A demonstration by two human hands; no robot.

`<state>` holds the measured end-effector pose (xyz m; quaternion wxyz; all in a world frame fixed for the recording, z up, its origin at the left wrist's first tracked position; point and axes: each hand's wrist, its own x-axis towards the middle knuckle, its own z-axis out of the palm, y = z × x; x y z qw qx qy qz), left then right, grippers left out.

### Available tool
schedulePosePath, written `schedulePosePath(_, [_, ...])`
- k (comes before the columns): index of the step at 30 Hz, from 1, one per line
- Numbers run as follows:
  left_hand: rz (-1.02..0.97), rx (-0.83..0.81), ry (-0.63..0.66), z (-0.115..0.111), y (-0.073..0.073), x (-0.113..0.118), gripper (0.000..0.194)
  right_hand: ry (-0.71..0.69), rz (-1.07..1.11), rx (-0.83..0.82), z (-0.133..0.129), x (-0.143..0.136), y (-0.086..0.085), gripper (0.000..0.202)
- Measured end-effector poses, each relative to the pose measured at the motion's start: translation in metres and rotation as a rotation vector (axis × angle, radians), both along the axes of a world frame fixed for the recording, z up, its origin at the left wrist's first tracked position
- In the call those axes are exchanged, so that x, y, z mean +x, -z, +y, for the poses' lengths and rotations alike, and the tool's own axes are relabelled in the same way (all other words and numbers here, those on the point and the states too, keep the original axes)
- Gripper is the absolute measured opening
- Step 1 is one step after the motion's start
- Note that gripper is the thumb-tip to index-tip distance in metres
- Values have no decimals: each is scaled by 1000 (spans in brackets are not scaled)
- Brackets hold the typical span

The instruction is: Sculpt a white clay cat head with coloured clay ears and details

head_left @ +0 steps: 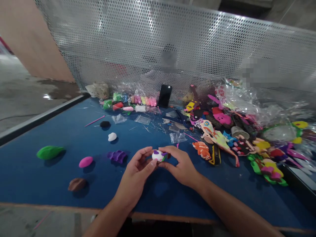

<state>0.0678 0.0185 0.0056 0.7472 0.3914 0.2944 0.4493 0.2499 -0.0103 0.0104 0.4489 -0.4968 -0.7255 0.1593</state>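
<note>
Between my two hands, above the blue table, is a small white clay figure with purple, pink and green patches. My left hand grips its left side between thumb and fingers. The fingers of my right hand close on its right end, where a dark brown bit shows. Left of my hands lie a ridged purple clay piece, a pink clay oval, a brown clay lump and a green clay lump. Farther back are a white clay lump and a black clay lump.
Many colourful clay figures and crumpled clear plastic bags crowd the right side. A dark phone leans against the perforated metal panel. Packs of coloured clay line the back; a pink stick lies at the left.
</note>
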Motion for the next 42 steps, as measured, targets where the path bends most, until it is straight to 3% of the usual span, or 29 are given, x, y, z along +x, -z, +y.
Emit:
schedulePosePath(4, [74, 52, -6, 2, 3, -1, 47, 26, 62, -78, 0, 1, 1, 38])
schedulePosePath(9, [117, 99, -23, -1, 1, -1, 42, 35, 176, -134, 3, 0, 2, 39])
schedulePosePath(19, [95, 73, -13, 0, 1, -1, 38, 27, 338, -203, 4, 2, 0, 18])
schedulePosePath(24, [86, 58, -22, -1, -1, 0, 36, -11, 378, -231, 5, 3, 1, 23])
schedulePosePath(42, [86, 41, -19, -1, 1, 0, 33, 28, 163, -36, 6, 6, 0, 15])
